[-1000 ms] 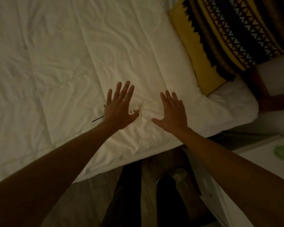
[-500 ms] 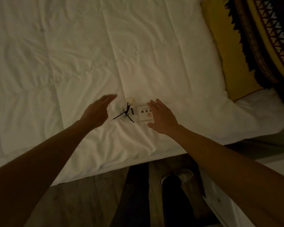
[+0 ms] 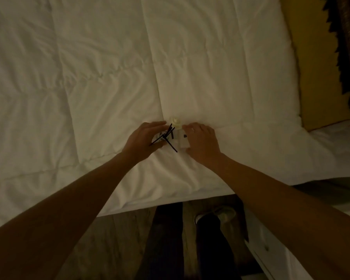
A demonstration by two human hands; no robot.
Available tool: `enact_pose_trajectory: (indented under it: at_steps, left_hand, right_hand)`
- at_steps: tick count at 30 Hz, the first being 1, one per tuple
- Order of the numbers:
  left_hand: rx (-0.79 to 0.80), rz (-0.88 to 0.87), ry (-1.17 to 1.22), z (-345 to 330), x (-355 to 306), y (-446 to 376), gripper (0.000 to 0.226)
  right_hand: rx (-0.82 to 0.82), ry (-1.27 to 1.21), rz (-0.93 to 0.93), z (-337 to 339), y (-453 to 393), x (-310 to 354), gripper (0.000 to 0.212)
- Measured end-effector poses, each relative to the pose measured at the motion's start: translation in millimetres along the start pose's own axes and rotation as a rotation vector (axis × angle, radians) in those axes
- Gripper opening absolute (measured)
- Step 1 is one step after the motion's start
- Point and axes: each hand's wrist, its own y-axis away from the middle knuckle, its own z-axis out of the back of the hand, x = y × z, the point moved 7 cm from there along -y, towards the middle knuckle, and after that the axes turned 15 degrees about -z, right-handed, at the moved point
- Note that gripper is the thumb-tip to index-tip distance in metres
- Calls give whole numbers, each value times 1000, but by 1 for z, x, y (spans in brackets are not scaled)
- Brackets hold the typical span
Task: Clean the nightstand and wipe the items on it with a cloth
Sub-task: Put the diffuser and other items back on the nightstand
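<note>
On the white duvet [image 3: 109,77] near the bed's front edge lie small nightstand items: a reed diffuser with black sticks [image 3: 169,136], a small pale round candle [image 3: 175,121] and a white card box with dark print [image 3: 183,139]. My left hand [image 3: 143,141] curls around the diffuser from the left. My right hand [image 3: 202,144] closes on the white box from the right. The nightstand [image 3: 271,249] shows only as a white drawer front at the lower right. No cloth is visible.
A yellow and black patterned pillow [image 3: 319,63] lies at the bed's top right. Wooden floor [image 3: 113,239] and my dark trouser legs and a light shoe [image 3: 220,215] are below the bed edge.
Both hands have come together on the items; the left now wraps the diffuser and the right grips the white box. The view has shifted closer and left, pushing the pillow toward the edge.
</note>
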Motion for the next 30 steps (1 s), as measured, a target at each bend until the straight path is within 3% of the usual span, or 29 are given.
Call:
enact_pose_trajectory:
  at_steps: [6, 11, 19, 30]
  left_hand:
    - [-27, 36, 22, -1, -5, -4, 39]
    - [24, -2, 6, 3, -25, -14, 40]
    - [73, -157, -8, -14, -98, -61, 42]
    - [267, -424, 39, -136, -260, -115, 42]
  right_hand:
    - [-28, 46, -29, 1, 2, -4, 77]
    - [22, -118, -94, 11, 12, -23, 83]
    - [-36, -376, -306, 32, 55, -105, 86]
    - [-245, -766, -669, -1, 196, -274, 49]
